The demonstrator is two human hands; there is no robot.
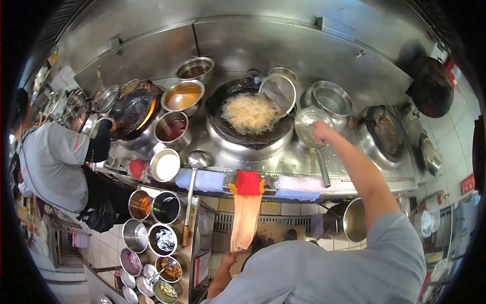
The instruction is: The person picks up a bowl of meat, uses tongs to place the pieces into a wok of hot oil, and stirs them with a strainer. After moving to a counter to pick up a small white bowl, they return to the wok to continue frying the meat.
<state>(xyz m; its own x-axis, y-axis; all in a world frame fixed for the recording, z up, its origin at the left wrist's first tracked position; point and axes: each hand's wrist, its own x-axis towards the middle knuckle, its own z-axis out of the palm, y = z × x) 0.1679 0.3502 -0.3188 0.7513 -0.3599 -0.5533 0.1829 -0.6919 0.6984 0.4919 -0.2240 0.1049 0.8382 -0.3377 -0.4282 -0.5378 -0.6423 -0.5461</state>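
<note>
My right hand (321, 133) is closed over the bowl of a perforated skimmer (306, 126), whose handle points toward the stove's front edge. What its fingers hold, if anything, I cannot make out. Behind it, a round mesh strainer (280, 92) leans inside the rim of the black wok (223, 121). Pale food bubbles in hot oil (250, 112) there. Low in the view, my left hand (230, 258) has its fingers closed at the bottom end of a long orange cloth (245, 218). The cloth hangs over the stove edge beneath a folded red cloth (247, 183).
At left, a co-worker (58, 164) stands by another wok (130, 114) with flames. Metal pots of sauces, one with white contents (165, 165), line the stove. A long-handled ladle (199, 159) bridges stove and side table. A pot of liquid (331, 99) stands at back right.
</note>
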